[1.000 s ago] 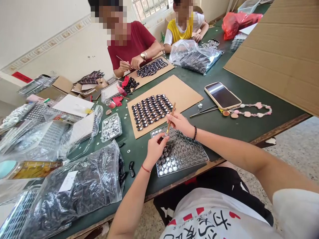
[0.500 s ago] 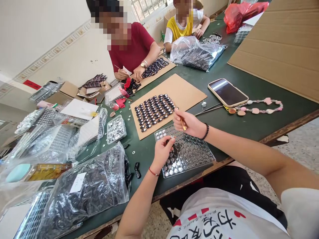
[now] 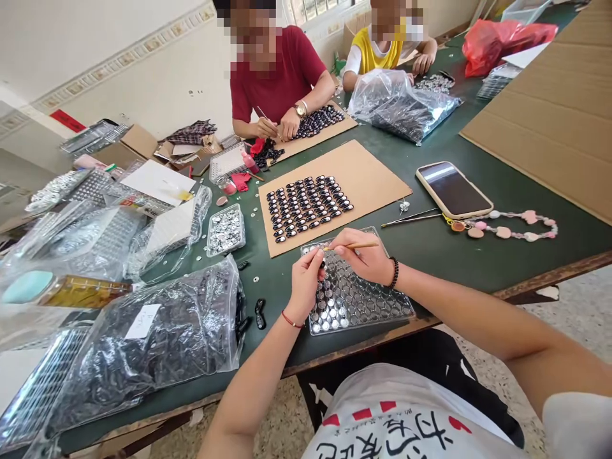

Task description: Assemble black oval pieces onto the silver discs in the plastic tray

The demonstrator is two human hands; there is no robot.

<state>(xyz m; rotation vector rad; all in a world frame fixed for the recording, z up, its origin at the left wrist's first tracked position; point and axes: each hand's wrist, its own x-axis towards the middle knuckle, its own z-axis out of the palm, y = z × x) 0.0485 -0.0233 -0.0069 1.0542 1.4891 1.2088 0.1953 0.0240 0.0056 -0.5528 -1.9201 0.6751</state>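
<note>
Both hands work over a clear blister tray (image 3: 363, 306) of small silver discs at the near table edge. Right hand (image 3: 366, 255): fingers pinched shut around a thin wooden stick (image 3: 356, 245), which lies nearly level, its tip pointing toward the left hand. Left hand (image 3: 306, 280): thumb and fingertips closed on a small dark piece (image 3: 322, 262), mostly hidden by the fingers; it meets the stick's tip just above the tray.

Just beyond the grip: cardboard sheet (image 3: 363, 178) carrying rows of dark oval pieces (image 3: 308, 204). Beside the right hand, further out: two thin rods (image 3: 411, 218), a phone (image 3: 453, 189), a pink bead strand (image 3: 507, 226). Beside the left hand: a small tub of silver discs (image 3: 226, 229), a loose dark piece (image 3: 259, 313), a bulky plastic bag (image 3: 153, 344) of dark parts. Across the table, two other people handle similar pieces.
</note>
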